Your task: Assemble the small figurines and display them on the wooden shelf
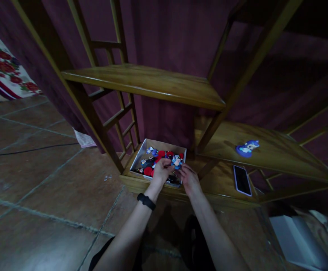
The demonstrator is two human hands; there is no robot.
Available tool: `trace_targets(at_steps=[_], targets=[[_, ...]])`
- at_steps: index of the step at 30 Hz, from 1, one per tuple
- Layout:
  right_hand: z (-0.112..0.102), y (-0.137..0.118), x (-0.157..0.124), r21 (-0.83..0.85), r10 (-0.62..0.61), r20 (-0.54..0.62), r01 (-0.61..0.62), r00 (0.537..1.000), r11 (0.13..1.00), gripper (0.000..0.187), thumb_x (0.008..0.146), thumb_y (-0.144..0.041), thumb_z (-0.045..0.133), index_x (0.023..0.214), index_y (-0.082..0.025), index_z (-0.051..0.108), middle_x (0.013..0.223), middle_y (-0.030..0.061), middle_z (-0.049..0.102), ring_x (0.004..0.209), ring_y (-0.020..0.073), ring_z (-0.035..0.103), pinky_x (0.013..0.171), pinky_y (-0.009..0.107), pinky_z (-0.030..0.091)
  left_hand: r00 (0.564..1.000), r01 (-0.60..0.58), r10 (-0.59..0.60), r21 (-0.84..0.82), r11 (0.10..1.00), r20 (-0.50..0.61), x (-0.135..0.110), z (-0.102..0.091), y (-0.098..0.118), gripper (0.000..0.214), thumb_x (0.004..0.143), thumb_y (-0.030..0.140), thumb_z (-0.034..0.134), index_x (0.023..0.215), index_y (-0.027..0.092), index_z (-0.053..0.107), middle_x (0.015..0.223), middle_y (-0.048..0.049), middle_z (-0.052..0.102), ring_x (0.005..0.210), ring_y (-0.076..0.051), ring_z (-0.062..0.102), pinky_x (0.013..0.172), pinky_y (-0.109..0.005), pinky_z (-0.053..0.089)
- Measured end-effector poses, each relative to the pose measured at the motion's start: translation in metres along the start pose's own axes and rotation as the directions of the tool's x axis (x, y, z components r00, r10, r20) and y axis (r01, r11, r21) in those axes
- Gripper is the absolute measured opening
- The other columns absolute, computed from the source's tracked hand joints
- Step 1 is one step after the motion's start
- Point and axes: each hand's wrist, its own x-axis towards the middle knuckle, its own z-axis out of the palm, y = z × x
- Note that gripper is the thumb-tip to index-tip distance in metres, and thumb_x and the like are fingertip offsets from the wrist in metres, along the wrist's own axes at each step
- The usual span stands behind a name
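While left hand (161, 172) pinches a figurine (176, 161), right hand (190, 180) curls beside.

Dim room — dark maroon wall (175, 34) behind. A wooden shelf unit (152, 81) stands on brown floor tiles (40, 169).

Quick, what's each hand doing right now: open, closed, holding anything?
Left hand: fingers curled among the toys in the box; grip cannot be told.
Right hand: at the box's front edge; cannot be told.

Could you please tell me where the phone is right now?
In the head view the phone lies flat on the bottom shelf, right of the toy box, below the blue figurine.
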Motion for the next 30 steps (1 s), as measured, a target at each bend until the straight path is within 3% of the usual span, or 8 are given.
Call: trace_targets(at_steps=[5, 10, 23, 30], targets=[[0.004, -0.003, -0.007, -0.066, -0.045, 0.009, 0.046, 0.999, 0.997, 0.023, 0.063, -0.02, 0.069, 0.087, -0.017, 0.066, 0.083, 0.0042, 0.071, 0.076, 0.0159, 0.067, 0.073, 0.029, 0.053, 0.985, 0.145, -0.129, -0.145, 0.979, 0.111, -0.002, -0.003, 0.003, 0.014, 0.062, 0.012, 0.07, 0.074, 0.012, 0.063, 0.065, -0.0016, 0.063, 0.058, -0.01, 0.057, 0.061, -0.022, 0.046], [0.012, -0.005, -0.013, -0.117, -0.089, -0.001, 0.088, 0.996, 0.989, 0.028, 0.06, -0.018, 0.07, 0.087, -0.017, 0.067, 0.085, 0.0029, 0.071, 0.077, 0.0137, 0.065, 0.075, 0.026, 0.052, 0.97, 0.242, -0.232, -0.249, 0.938, 0.071, -0.004, -0.002, 0.008, 0.014, 0.065, 0.003, 0.065, 0.074, 0.012, 0.061, 0.068, -0.0023, 0.064, 0.064, -0.011, 0.061, 0.067, -0.024, 0.05], [0.012, 0.01, -0.012, -0.302, -0.216, 0.027, 0.214, 0.976, 0.929, 0.027, 0.065, -0.02, 0.063, 0.091, -0.02, 0.068, 0.105, 0.0024, 0.064, 0.085, 0.0136, 0.06, 0.073, 0.025, 0.051, 0.918, 0.395, -0.365, -0.317, 0.862, 0.152, 0.0, -0.009, 0.013, 0.017, 0.072, 0.003, 0.058, 0.085, 0.009, 0.065, 0.072, -0.008, 0.067, 0.062, -0.013, 0.064, 0.064, -0.024, 0.051], [0.018, 0.007, -0.02, -0.32, -0.262, 0.064, 0.268, 0.963, 0.908, 0.024, 0.068, -0.02, 0.059, 0.091, -0.021, 0.066, 0.102, 0.0023, 0.064, 0.085, 0.014, 0.06, 0.075, 0.027, 0.052, 0.891, 0.455, -0.41, -0.371, 0.809, 0.197, 0.005, -0.013, 0.011, 0.017, 0.076, 0.002, 0.05, 0.088, 0.009, 0.061, 0.07, -0.0085, 0.066, 0.058, -0.012, 0.063, 0.058, -0.022, 0.051]])
